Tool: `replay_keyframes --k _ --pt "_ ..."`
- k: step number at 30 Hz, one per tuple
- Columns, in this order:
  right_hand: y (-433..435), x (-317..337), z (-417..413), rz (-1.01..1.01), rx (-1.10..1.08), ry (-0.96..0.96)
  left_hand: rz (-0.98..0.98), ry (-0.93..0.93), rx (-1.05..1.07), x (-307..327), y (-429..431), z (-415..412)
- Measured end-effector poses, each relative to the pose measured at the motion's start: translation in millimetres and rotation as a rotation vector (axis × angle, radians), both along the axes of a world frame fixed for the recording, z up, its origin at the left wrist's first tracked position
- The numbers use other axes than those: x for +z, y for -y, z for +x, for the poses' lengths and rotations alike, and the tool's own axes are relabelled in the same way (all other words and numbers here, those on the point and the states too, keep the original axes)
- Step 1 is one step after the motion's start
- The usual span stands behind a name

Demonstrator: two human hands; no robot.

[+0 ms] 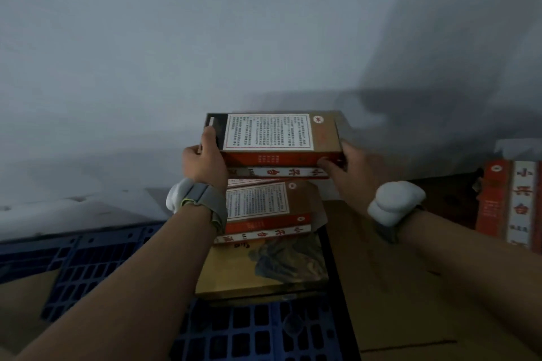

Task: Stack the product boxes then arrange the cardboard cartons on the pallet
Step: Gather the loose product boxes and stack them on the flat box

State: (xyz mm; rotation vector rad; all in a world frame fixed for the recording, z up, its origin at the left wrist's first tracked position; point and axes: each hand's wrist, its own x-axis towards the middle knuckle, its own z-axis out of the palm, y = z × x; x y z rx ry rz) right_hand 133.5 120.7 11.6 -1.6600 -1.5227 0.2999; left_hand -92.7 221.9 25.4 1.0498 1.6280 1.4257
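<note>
Both my hands hold a brown and red product box [272,138] with a white text label on top, lifted near the grey wall. My left hand [203,161] grips its left end and my right hand [349,170] grips its right end. A second box with a white strip [278,172] lies right under it, seemingly carried along. Below them a similar box [264,208] rests tilted on a flat box with a landscape picture [264,269], which lies on the blue plastic pallet [258,331].
A flat brown cardboard carton [396,287] lies to the right of the stack. More red and white product boxes [510,202] stand upright at the far right. Another piece of cardboard [20,296] lies at the lower left on the pallet. The grey wall [205,38] is close ahead.
</note>
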Motion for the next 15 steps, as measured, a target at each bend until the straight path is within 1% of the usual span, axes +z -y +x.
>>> replay_keyframes --k 3,5,7,9,11,15 --pt "-21.5 4.6 -27.0 -0.053 0.022 0.022 0.043 -0.149 0.045 -10.5 -6.7 -19.9" --pt "-39.0 9.3 -39.7 -0.104 -0.017 0.081 0.012 -0.182 0.031 -25.3 -9.4 -31.4" --pt "-55.0 11.4 -46.3 -0.229 -0.043 0.120 -0.048 -0.260 -0.027 -40.1 -12.3 -37.0" --pt "-63.7 10.2 -49.4 -0.392 -0.048 0.214 -0.086 -0.320 -0.080 -46.7 -17.1 -39.1" --pt "-66.1 7.9 -51.6 -0.453 -0.042 0.278 -0.105 -0.367 -0.075 -45.8 -23.6 -38.9" --pt "-64.2 -0.2 -52.6 -0.481 -0.036 0.181 -0.112 -0.391 -0.070 -46.1 -25.0 -36.9"
